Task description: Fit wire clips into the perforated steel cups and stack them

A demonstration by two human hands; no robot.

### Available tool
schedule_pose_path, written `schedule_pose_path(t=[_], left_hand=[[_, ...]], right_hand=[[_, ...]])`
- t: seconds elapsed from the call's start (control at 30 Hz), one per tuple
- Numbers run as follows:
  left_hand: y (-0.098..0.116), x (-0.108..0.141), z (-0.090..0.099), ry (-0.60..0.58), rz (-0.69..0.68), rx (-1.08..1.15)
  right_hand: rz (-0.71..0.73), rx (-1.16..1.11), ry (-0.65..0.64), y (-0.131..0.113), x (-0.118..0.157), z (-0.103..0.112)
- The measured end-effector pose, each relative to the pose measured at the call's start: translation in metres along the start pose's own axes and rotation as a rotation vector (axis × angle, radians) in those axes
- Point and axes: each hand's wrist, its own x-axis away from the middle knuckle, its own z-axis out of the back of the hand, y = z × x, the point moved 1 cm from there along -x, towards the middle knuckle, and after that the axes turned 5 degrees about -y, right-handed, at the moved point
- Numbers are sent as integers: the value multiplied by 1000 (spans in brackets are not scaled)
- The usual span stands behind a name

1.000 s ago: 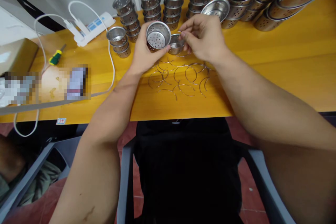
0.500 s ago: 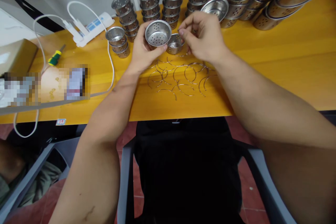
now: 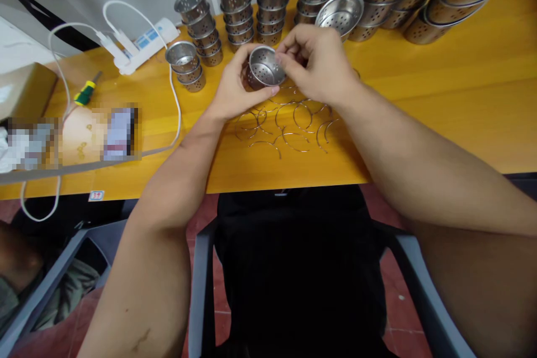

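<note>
My left hand (image 3: 237,84) is closed around a small perforated metal cup (image 3: 265,70), thumb along the near side and fingers behind it. The cup tilts its open mouth toward me, showing the holes inside. At the cup's right rim, my right hand (image 3: 312,61) has its thumb and fingertips pinched together; what they hold is too small or hidden to make out. Below both hands, several thin curved wires (image 3: 296,134) lie scattered on the yellow wooden table (image 3: 419,128).
Stacks of perforated cups (image 3: 274,0) line the back, with larger ones (image 3: 457,8) at right. A wider strainer bowl (image 3: 340,11) leans behind my right hand. At left are a power strip (image 3: 146,45), a short cup stack (image 3: 184,64), a screwdriver (image 3: 86,92) and a box (image 3: 27,92).
My left hand has brought the cup right and slightly nearer, up to my right fingertips. A second small cup that stood between my hands no longer shows. My right hand has shifted slightly left.
</note>
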Motion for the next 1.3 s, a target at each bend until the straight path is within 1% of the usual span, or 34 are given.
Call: schedule_pose_path(t=[0.17,0.3,0.37,0.53,0.63,0.73,0.8,0.87,1.1,1.3], left_hand=[[8,2,-1,-15,20,13],[8,4,0,-17,4,12],[8,4,0,-18,-14,18],[11,5,0,-28,-2,-26],[11,6,1,-42,-33,-51],[10,6,1,-64,-67,-92],[10,7,1,-81,-62,-131],[8,8,0,-91,-56,-150],[-2,8,-1,-89,-130,-87],[-2,7,-1,-81,-77,-80]], right_hand=[[-16,17,21,0,0,-3],[-131,72,31,1,0,-5],[-158,72,32,1,1,-5],[-29,9,54,1,1,-2],[19,24,78,9,-4,-6],[117,0,156,24,-13,-14],[190,-43,222,33,-18,-19],[236,-66,251,39,-21,-23],[269,-66,258,39,-22,-24],[255,-107,228,36,-20,-22]])
